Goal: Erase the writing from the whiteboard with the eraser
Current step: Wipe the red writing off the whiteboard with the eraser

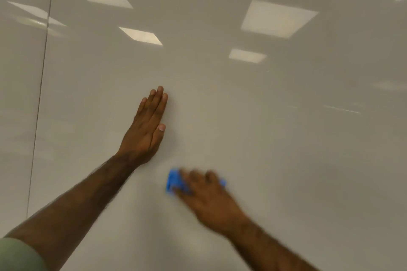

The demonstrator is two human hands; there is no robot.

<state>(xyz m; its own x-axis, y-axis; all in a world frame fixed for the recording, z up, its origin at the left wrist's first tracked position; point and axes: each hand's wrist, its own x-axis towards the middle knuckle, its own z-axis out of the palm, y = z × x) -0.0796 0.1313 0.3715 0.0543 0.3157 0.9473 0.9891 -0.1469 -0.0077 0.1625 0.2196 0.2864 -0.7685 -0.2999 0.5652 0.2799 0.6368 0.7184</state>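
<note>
The whiteboard [242, 116] shows no writing anywhere in view, so the job looks nearly done. The right hand [209, 196] grips the blue eraser [174, 181] against it; above-left, the left hand [147, 130] lies flat, holding nothing.

- The left hand [146, 130] is bare. It has no ring and no glove.
- You can see short, clean nails on the thumb and the fingers [157, 100].
- The left arm [72, 202] is bare from the wrist up. It has fine hairs on it.
- A soft green sleeve [18, 256] shows at the bottom left corner. It is short and plain.
- The right hand [209, 198] is bare too, but it looks blurry.
- The right arm [275, 253] is bare and a bit hairy. No watch or band shows on either wrist.
</note>
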